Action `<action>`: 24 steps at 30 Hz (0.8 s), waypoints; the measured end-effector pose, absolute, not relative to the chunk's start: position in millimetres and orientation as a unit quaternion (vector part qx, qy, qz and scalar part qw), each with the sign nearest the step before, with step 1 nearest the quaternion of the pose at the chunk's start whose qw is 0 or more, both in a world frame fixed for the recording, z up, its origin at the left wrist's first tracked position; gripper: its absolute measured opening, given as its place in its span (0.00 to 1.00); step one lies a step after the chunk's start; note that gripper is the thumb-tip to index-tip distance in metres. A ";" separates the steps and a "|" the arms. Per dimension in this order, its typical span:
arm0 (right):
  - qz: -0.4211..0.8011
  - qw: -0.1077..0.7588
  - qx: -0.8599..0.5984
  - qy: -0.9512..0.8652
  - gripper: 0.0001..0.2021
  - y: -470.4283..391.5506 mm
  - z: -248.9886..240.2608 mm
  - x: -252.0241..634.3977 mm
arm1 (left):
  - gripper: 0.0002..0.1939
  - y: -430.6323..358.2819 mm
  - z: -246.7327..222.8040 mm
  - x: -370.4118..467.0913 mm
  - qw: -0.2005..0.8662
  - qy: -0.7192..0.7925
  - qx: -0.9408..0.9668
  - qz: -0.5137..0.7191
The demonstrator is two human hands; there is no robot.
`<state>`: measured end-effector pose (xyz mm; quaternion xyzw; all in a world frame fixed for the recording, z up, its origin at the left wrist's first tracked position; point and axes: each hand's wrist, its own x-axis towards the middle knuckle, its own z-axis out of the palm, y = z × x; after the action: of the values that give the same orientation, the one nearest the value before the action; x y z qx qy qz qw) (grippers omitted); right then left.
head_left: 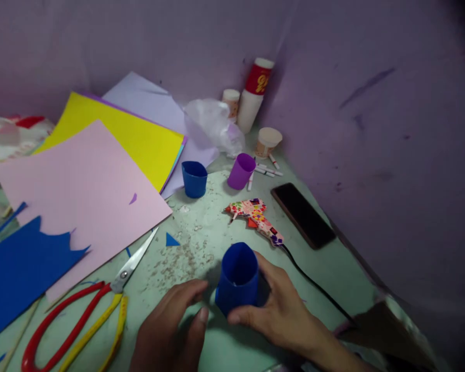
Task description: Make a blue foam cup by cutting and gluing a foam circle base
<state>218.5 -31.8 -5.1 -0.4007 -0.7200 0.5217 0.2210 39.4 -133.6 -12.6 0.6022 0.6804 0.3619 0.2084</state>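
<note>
My right hand is wrapped round a blue paper cup shape, thumb at its lower front and fingers on its far right side. Its open top faces up. To the left of it, my left hand is apart from the blue cup, thumb and fingers spread with nothing between them. Beyond the hands lies a floral glue gun with a black cord. A smaller blue paper cup and a purple paper cup stand farther back.
Red and yellow scissors lie open at left, beside blue, pink and yellow sheets. A phone lies at right. Paper cups, a plastic bag and white sticks are near the wall.
</note>
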 end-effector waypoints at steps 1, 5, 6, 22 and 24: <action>0.517 0.214 -0.394 -0.729 0.36 -29.6 -1.3 216.5 | 0.15 -131.3 -9.7 39.8 0.240 0.691 0.572 0.370; 0.532 0.234 -0.328 -0.745 0.32 -27.0 5.3 211.8 | 0.21 -119.4 -1.1 47.7 0.367 0.676 0.462 0.442; 0.545 0.241 -0.308 -0.742 0.29 -27.7 5.5 211.3 | 0.23 -116.7 0.9 49.9 0.386 0.661 0.453 0.458; 0.637 0.284 -0.231 -0.678 0.25 -31.6 4.7 246.4 | 0.09 -105.9 44.8 67.9 0.611 0.562 0.119 0.545; 0.550 0.302 -0.207 -0.750 0.29 -32.2 4.3 250.0 | 0.08 -107.4 48.6 68.5 0.624 0.569 0.110 0.525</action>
<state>250.0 -32.2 4.3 -0.2071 -0.7505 0.5500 0.3022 68.5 -107.4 48.6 0.1099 0.5686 0.5246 0.6241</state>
